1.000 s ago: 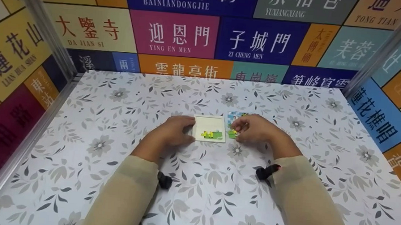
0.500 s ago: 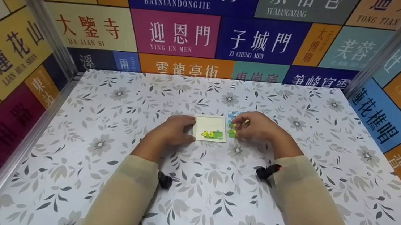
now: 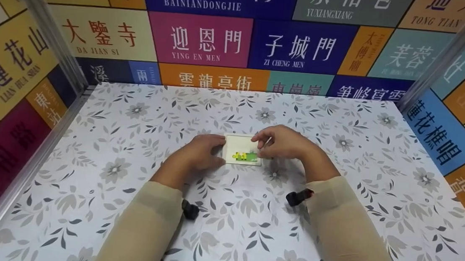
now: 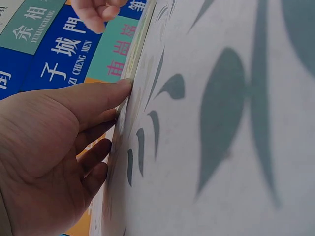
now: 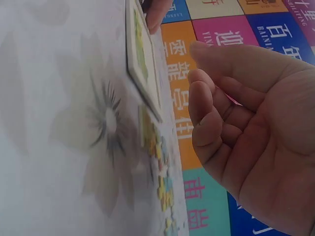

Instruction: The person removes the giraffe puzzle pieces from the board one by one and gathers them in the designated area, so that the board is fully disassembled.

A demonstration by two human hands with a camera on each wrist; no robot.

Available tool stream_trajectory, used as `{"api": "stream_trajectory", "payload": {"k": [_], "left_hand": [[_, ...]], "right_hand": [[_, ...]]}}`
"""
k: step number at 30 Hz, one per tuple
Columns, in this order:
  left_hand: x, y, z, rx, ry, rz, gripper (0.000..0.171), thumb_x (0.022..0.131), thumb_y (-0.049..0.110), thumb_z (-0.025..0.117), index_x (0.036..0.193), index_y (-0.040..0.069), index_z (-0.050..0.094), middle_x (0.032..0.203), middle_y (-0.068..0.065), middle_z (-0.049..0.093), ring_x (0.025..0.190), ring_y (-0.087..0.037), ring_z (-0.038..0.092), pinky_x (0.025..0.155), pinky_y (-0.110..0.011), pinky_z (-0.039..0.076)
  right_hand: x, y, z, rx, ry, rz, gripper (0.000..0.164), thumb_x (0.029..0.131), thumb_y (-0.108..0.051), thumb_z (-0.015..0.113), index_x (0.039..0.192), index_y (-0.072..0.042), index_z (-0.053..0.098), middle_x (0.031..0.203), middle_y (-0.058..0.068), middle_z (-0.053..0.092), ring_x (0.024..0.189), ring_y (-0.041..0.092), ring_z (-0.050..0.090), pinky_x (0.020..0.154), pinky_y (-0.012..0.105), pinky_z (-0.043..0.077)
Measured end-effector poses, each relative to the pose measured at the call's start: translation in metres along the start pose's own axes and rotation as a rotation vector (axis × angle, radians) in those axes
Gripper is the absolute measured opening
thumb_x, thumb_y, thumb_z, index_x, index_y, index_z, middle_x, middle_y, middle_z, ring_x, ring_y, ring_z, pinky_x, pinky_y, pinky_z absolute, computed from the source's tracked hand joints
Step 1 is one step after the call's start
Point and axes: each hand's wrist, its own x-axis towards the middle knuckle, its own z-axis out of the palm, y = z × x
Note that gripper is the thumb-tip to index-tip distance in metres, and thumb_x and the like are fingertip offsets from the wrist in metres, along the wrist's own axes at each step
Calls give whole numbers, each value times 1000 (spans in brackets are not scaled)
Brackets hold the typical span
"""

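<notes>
A small cream puzzle tray (image 3: 237,142) lies mid-table, with joined green and yellow jigsaw pieces (image 3: 240,156) along its near side. My left hand (image 3: 201,151) holds the tray at its left edge, thumb at the near corner and index finger at the far one; in the left wrist view the thumb (image 4: 113,93) meets the edge. Over the tray's right border hovers my right hand (image 3: 284,142), fingers loosely bent, thumb apart, nothing visible between them. Loose jigsaw pieces (image 5: 165,182) lie beside the tray in the right wrist view; the right hand hides them from the head view.
A white tablecloth (image 3: 248,233) with grey flowers and leaves covers the table. Panels with coloured Chinese signs (image 3: 200,39) stand along the back and both sides, with metal posts at the corners. Each sleeve (image 3: 140,223) carries a small black wrist camera (image 3: 189,209).
My right hand has moved left from the loose jigsaw pieces to the tray's right border, and now covers those pieces in the head view. The left hand stays at the tray.
</notes>
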Motion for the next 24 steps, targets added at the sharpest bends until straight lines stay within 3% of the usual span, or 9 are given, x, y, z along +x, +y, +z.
{"api": "stream_trajectory", "payload": {"k": [7, 13, 21, 24], "left_hand": [[3, -4, 0, 65, 11, 76, 67, 98, 29, 75, 158, 10, 53, 169, -6, 47, 161, -30, 37, 136, -45, 26], [2, -3, -2, 30, -10, -3, 68, 99, 33, 75, 161, 19, 51, 171, 1, 44, 164, -26, 32, 137, -47, 23], [3, -2, -2, 53, -16, 32, 69, 99, 32, 75, 161, 14, 50, 171, -3, 44, 163, -28, 33, 137, -47, 24], [2, -1, -1, 50, -13, 35, 69, 100, 31, 74, 161, 14, 50, 172, -3, 43, 164, -28, 32, 137, -47, 24]], "right_hand": [[11, -23, 9, -11, -4, -22, 49, 90, -23, 85, 136, -13, 72, 114, 2, 74, 102, 20, 72, 76, 29, 55], [18, -36, 16, 10, 7, -50, 49, 89, -24, 86, 135, -13, 73, 112, 2, 74, 109, 23, 74, 86, 33, 59], [18, -25, 26, 65, -34, -55, 47, 91, -22, 84, 135, -10, 72, 118, 7, 73, 113, 26, 74, 82, 29, 59], [20, -20, 31, 55, -46, -48, 45, 92, -20, 82, 134, -10, 72, 123, 8, 73, 117, 27, 74, 86, 33, 61]]}}
